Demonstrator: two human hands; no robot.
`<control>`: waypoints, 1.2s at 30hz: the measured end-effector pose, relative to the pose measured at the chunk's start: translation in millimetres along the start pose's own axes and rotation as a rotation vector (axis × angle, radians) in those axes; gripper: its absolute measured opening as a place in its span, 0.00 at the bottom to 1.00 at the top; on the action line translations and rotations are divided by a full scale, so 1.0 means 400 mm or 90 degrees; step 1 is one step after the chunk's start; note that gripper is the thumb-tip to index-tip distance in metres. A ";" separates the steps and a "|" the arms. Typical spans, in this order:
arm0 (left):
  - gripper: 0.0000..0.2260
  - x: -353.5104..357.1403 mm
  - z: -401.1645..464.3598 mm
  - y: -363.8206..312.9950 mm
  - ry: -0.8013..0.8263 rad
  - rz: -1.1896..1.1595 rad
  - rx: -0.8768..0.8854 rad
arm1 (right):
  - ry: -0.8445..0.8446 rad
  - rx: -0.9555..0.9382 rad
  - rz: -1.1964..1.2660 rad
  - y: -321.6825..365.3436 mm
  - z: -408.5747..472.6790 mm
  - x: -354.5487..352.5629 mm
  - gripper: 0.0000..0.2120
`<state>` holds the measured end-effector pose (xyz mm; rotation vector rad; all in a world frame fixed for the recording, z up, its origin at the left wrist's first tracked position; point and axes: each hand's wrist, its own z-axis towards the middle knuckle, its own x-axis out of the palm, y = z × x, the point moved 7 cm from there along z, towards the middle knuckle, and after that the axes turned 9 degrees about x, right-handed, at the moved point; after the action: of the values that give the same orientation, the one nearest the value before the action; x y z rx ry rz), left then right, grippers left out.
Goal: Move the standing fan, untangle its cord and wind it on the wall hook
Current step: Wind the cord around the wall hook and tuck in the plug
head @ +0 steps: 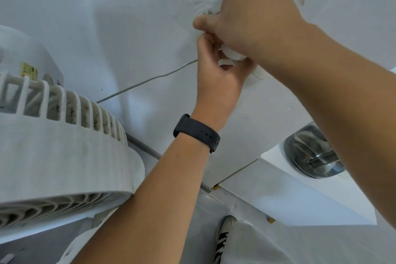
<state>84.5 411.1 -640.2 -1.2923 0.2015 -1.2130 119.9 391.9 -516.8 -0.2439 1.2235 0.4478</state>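
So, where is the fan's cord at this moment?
In the head view, the cord runs from behind the fan at the left, up along the white wall, into the left hand just below the right hand.

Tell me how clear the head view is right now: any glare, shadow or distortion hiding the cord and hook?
Head view: even, soft light, no glare on the wall; faint shadows beside the hands. Wide-angle bending curves the fan and the wall edges. The right hand covers the hook, so it cannot be judged; the left hand hides most coils; the cord towards the fan reads thin but sharp.
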 end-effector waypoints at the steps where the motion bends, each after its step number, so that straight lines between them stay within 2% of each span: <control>1: 0.24 0.001 -0.001 0.005 0.005 0.004 0.001 | -0.008 -0.001 -0.001 -0.001 0.000 -0.002 0.25; 7: 0.25 -0.002 -0.014 -0.008 0.000 0.113 0.083 | -0.009 -0.030 -0.002 -0.009 0.002 -0.018 0.18; 9: 0.25 -0.003 -0.018 -0.016 -0.009 0.146 0.126 | -0.040 -0.038 0.003 -0.038 -0.007 -0.027 0.11; 11: 0.24 -0.001 -0.016 -0.014 -0.008 0.171 0.149 | -0.079 -0.010 0.103 -0.086 -0.025 -0.040 0.06; 13: 0.24 -0.005 -0.012 -0.005 -0.005 0.177 0.144 | -0.080 0.006 0.207 -0.123 -0.057 -0.048 0.10; 17: 0.19 -0.015 -0.005 0.003 -0.001 0.165 0.113 | 0.005 -0.021 0.196 -0.145 -0.097 -0.021 0.10; 19: 0.18 -0.022 -0.003 0.006 -0.014 0.161 0.095 | 0.040 -0.027 0.183 -0.141 -0.097 0.001 0.13; 27: 0.15 -0.021 -0.010 0.006 -0.058 0.109 0.083 | -0.064 -0.052 0.167 -0.107 -0.036 -0.028 0.06; 31: 0.07 -0.026 -0.011 0.014 -0.085 0.110 0.089 | -0.111 -0.065 0.152 -0.111 -0.024 -0.071 0.07; 36: 0.07 -0.034 -0.010 0.019 -0.107 0.085 0.037 | -0.187 -0.029 0.159 -0.143 -0.051 -0.089 0.10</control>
<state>80.1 417.7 -654.3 -1.3025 0.1282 -0.9851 119.2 325.7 -493.2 -0.0594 0.9589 0.7029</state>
